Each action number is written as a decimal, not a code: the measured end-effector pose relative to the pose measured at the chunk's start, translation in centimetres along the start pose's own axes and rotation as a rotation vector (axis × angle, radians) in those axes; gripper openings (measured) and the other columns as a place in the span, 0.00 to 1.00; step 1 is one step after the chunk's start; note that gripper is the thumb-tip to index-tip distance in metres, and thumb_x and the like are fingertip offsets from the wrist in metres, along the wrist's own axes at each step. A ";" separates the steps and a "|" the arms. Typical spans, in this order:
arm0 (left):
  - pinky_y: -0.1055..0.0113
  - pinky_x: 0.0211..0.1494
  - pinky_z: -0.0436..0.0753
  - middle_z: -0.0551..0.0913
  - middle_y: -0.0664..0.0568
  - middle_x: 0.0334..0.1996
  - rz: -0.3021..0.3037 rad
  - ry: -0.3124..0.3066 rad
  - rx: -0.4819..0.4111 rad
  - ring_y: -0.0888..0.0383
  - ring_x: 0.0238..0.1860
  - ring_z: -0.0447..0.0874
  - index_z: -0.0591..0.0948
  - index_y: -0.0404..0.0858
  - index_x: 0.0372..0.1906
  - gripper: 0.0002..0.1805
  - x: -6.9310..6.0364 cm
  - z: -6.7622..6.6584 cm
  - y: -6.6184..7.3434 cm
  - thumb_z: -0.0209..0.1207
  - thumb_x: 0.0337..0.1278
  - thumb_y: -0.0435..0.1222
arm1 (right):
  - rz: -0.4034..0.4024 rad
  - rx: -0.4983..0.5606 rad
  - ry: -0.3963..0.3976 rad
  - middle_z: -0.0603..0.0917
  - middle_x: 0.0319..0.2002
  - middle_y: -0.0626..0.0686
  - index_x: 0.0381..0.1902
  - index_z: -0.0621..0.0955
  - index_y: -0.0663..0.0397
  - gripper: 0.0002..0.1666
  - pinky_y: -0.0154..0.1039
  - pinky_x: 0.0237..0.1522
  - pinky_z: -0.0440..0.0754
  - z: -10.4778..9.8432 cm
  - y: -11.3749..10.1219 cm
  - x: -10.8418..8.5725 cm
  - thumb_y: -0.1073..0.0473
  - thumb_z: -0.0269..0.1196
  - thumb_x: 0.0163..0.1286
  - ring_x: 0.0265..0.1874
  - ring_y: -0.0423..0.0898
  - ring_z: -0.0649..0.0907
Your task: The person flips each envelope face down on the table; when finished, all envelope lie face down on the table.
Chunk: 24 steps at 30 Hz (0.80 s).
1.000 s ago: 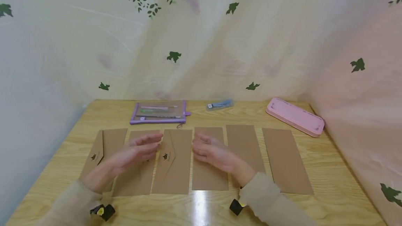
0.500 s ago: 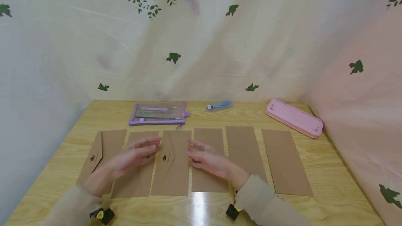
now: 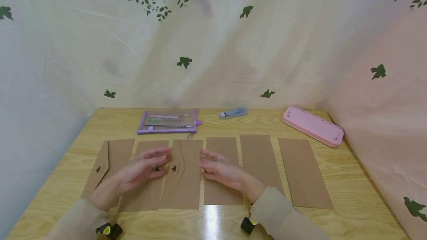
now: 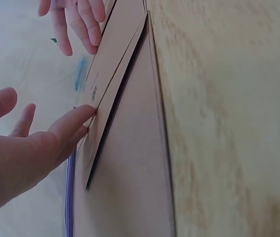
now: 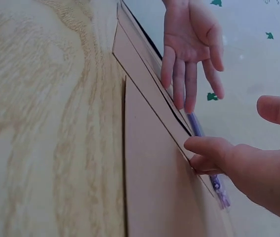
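Several brown paper envelopes lie flat in a row across the table. My left hand (image 3: 143,167) is over the second envelope (image 3: 141,197) from the left, fingers extended and holding nothing. Its fingertips come down close to the paper in the left wrist view; contact there is hard to tell. Over the fourth envelope (image 3: 221,194) is my right hand (image 3: 225,170), fingers likewise extended, palm facing the other hand. Between the two hands lies the third envelope (image 3: 191,180), its pointed flap printed with a small black crown. The leftmost envelope (image 3: 118,155) shows its flap slightly raised.
Behind the row are a purple-edged mesh pencil pouch (image 3: 170,121) with pens inside, a small blue item in clear packaging (image 3: 233,113) and a pink pencil case (image 3: 313,126). Two plain envelopes, a fifth (image 3: 260,160) and a sixth (image 3: 305,173), lie to the right.
My right hand has shifted slightly left toward the third envelope, then stayed nearly still. My left hand has barely moved. The envelopes keep their places.
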<state>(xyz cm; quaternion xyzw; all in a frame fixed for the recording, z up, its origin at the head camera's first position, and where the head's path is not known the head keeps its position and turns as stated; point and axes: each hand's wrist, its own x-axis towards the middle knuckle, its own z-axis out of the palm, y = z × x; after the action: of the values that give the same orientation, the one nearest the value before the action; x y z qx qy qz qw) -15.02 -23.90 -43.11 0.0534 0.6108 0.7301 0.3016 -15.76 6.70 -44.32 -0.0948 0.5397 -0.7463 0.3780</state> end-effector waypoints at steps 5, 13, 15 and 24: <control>0.47 0.73 0.67 0.48 0.33 0.79 -0.002 0.009 -0.009 0.38 0.79 0.43 0.57 0.29 0.77 0.32 0.0 -0.1 -0.2 0.52 0.78 0.36 | 0.009 0.021 0.004 0.41 0.78 0.71 0.80 0.45 0.67 0.44 0.57 0.75 0.56 -0.1 0.0 0.2 0.62 0.56 0.77 0.77 0.65 0.48; 0.49 0.73 0.68 0.47 0.32 0.79 -0.009 0.022 -0.021 0.39 0.78 0.46 0.56 0.28 0.77 0.32 0.0 -0.4 -0.4 0.51 0.78 0.36 | 0.016 0.035 0.010 0.43 0.79 0.71 0.80 0.47 0.67 0.44 0.57 0.75 0.57 -0.3 0.0 0.4 0.62 0.55 0.77 0.77 0.64 0.48; 0.49 0.73 0.68 0.47 0.31 0.78 -0.014 0.024 -0.026 0.39 0.78 0.46 0.54 0.27 0.78 0.32 0.0 -0.4 -0.4 0.50 0.79 0.36 | 0.016 0.029 0.011 0.42 0.79 0.71 0.80 0.47 0.67 0.43 0.58 0.75 0.57 -0.2 0.0 0.3 0.61 0.55 0.78 0.77 0.64 0.48; 0.51 0.72 0.70 0.50 0.32 0.78 -0.035 0.055 -0.057 0.41 0.78 0.49 0.53 0.27 0.78 0.31 0.2 -0.8 -0.6 0.47 0.81 0.36 | 0.019 0.025 0.007 0.40 0.79 0.70 0.80 0.47 0.67 0.43 0.60 0.73 0.60 0.2 -0.1 0.3 0.61 0.56 0.77 0.78 0.64 0.45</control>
<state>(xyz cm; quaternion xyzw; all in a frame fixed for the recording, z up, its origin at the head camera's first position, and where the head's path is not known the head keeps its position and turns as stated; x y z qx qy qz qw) -15.32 -24.38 -43.94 0.0138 0.5986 0.7431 0.2989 -15.95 6.36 -44.21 -0.0823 0.5324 -0.7496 0.3846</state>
